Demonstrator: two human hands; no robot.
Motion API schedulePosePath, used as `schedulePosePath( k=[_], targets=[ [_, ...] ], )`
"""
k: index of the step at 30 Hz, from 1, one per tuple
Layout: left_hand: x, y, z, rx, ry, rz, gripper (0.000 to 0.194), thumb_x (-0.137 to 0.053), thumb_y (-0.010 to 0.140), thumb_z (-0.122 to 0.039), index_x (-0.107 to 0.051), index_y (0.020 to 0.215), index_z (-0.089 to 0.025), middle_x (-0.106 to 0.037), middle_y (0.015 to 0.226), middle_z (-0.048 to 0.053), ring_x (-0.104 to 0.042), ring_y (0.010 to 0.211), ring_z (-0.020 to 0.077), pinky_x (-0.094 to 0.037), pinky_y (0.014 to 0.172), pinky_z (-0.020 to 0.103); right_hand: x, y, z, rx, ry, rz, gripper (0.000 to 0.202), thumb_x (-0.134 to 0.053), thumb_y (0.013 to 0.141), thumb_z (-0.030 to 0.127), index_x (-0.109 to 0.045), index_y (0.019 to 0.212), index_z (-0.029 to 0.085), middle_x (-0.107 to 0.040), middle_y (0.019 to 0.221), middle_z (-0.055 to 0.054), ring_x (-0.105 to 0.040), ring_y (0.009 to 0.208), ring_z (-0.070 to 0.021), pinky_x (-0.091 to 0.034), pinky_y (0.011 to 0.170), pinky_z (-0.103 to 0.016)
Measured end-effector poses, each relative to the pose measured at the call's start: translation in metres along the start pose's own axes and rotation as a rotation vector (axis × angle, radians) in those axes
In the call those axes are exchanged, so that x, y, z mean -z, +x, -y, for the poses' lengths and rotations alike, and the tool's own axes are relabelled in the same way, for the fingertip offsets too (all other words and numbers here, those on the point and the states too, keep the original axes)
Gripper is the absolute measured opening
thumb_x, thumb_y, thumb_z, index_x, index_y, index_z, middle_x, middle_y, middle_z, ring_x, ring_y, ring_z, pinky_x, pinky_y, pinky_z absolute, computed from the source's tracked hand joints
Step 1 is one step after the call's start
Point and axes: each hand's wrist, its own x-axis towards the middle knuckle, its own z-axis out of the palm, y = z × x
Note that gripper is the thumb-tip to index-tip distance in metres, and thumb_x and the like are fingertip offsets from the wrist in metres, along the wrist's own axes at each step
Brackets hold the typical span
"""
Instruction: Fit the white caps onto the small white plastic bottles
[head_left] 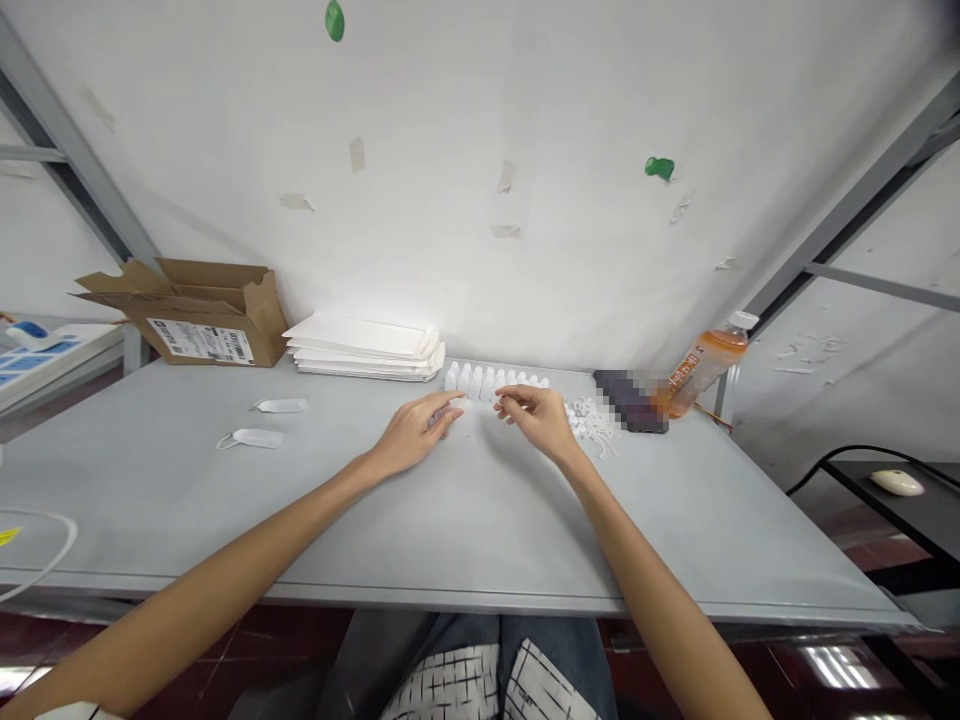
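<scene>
My left hand (418, 432) is closed, with thumb and forefinger around a small pale, translucent piece that my fingers mostly cover. Facing it, my right hand (536, 415) is pinched at the fingertips; whatever is in the pinch is too small to make out. Just behind both hands stands a row of small white bottles (477, 382), upright and close together. To the right of my right hand lies a loose pile of white cord loops (594, 425). Farther left, two white, flat-looking pieces with loops (282, 405) lie apart on the grey table (480, 530).
A stack of white sheets or envelopes (360, 345) lies by the wall, beside an open cardboard box (217, 315). At the right are a dark, partly blurred object (611, 395) and a leaning orange drink bottle (705, 370). A white cable (64, 525) curves at the left edge.
</scene>
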Motion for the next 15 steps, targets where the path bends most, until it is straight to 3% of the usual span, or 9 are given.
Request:
schedulePosePath(
  k=[2, 6, 11, 15],
  targets=[
    [0.000, 0.001, 0.002, -0.020, 0.022, -0.026, 0.046, -0.036, 0.096, -0.049, -0.061, 0.121, -0.021, -0.067, 0.091, 0.004, -0.060, 0.070, 0.0154, -0.046, 0.067, 0.026, 0.017, 0.003, -0.002, 0.021, -0.088, -0.002, 0.023, -0.053, 0.077, 0.022, -0.072, 0.089, 0.014, -0.073, 0.077, -0.006, -0.069, 0.065, -0.0172, -0.056, 0.064, -0.029],
    [-0.001, 0.002, 0.006, -0.012, 0.075, -0.073, 0.044, -0.036, 0.095, -0.051, -0.062, 0.117, -0.023, -0.067, 0.106, 0.004, -0.063, 0.079, 0.0173, -0.048, 0.072, 0.028, 0.055, 0.007, -0.005, 0.011, -0.219, -0.158, 0.023, -0.056, 0.074, 0.023, -0.073, 0.086, 0.013, -0.073, 0.073, -0.006, -0.068, 0.061, -0.0178, -0.056, 0.063, -0.029],
    [-0.004, 0.000, 0.007, 0.001, 0.133, -0.073, 0.043, -0.038, 0.094, -0.052, -0.062, 0.116, -0.024, -0.069, 0.107, 0.003, -0.065, 0.090, 0.0204, -0.048, 0.079, 0.030, 0.092, 0.005, -0.014, -0.017, -0.261, -0.243, 0.027, -0.058, 0.075, 0.030, -0.073, 0.089, 0.013, -0.073, 0.076, -0.008, -0.069, 0.067, -0.0202, -0.055, 0.063, -0.030],
    [-0.004, 0.000, 0.008, -0.002, 0.150, -0.049, 0.042, -0.038, 0.094, -0.051, -0.061, 0.117, -0.025, -0.070, 0.107, 0.003, -0.066, 0.091, 0.0208, -0.048, 0.081, 0.031, 0.112, 0.000, -0.019, -0.104, -0.416, -0.232, 0.026, -0.060, 0.074, 0.036, -0.073, 0.082, 0.015, -0.073, 0.074, -0.007, -0.068, 0.069, -0.0210, -0.051, 0.064, -0.029]
  ],
)
